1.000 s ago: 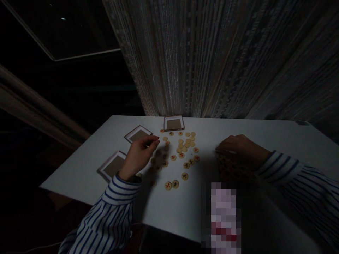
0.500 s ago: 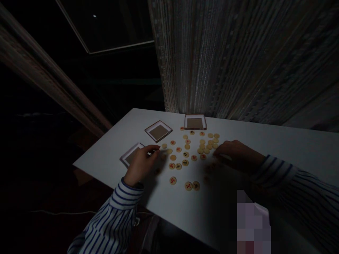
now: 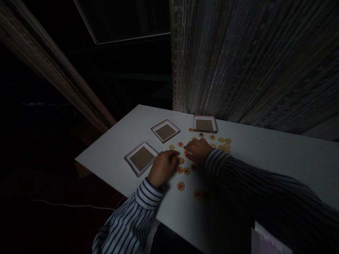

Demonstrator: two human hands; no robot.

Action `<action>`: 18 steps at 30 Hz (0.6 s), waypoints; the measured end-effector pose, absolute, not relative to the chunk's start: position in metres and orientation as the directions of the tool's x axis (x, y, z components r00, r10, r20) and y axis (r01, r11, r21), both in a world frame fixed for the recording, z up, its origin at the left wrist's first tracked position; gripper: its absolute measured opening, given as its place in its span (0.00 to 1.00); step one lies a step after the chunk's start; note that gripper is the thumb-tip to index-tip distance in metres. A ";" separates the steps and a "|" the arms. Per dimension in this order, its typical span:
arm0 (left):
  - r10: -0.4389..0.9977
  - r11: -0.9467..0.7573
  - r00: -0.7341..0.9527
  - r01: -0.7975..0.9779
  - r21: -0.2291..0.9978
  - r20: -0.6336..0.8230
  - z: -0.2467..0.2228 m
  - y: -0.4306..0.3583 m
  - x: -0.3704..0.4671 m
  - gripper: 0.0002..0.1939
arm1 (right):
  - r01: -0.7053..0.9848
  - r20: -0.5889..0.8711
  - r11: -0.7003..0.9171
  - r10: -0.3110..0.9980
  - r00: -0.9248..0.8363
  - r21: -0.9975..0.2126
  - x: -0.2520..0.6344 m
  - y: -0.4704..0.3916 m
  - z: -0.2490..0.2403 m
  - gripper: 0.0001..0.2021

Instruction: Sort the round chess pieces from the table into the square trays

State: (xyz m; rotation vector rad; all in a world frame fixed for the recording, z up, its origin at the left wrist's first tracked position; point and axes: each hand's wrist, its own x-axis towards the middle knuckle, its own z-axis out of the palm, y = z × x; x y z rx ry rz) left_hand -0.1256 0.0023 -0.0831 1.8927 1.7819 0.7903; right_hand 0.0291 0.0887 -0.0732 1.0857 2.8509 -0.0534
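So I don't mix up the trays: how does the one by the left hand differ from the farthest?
The near tray has a pale outer rim; the far tray has a reddish-brown one. The near tray lies beside the left hand; the far tray by the string curtain. Both are shallow, with grey-brown floors.

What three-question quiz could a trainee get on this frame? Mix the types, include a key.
1. Count: how many shallow open boxes lie on the white table with the xiangqi pieces?
2. True or false: both of the person's sleeves are plain.
3. Short answer: which hand is nearer the box closest to the table's left corner?

Key:
1. Three.
2. False; the sleeves are striped.
3. The left hand.
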 end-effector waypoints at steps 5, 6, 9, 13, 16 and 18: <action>0.993 -0.065 -0.019 0.728 0.682 0.115 -0.082 0.006 -0.130 0.13 | 0.651 -0.123 0.758 0.650 -0.750 0.037 0.024 0.091 -0.074 0.12; 0.993 -0.061 -0.031 0.704 0.707 0.117 -0.081 0.007 -0.130 0.12 | 0.657 -0.104 0.754 0.655 -0.748 0.023 0.027 0.089 -0.072 0.12; 0.993 -0.023 -0.084 0.558 0.829 0.084 -0.080 0.008 -0.126 0.12 | 0.653 0.018 0.757 0.654 -0.757 -0.038 0.039 0.079 -0.061 0.13; 0.997 0.073 -0.027 0.212 0.975 -0.068 -0.071 0.004 -0.104 0.13 | 0.609 0.236 0.786 0.614 -0.753 -0.100 0.064 0.060 -0.048 0.15; 0.990 0.127 0.060 0.005 0.992 -0.127 -0.058 -0.002 -0.082 0.12 | 0.611 0.305 0.783 0.613 -0.729 -0.115 0.082 0.044 -0.040 0.16; 0.987 0.139 0.089 -0.030 0.990 -0.136 -0.049 -0.005 -0.069 0.10 | 0.608 0.320 0.784 0.613 -0.722 -0.129 0.094 0.036 -0.034 0.16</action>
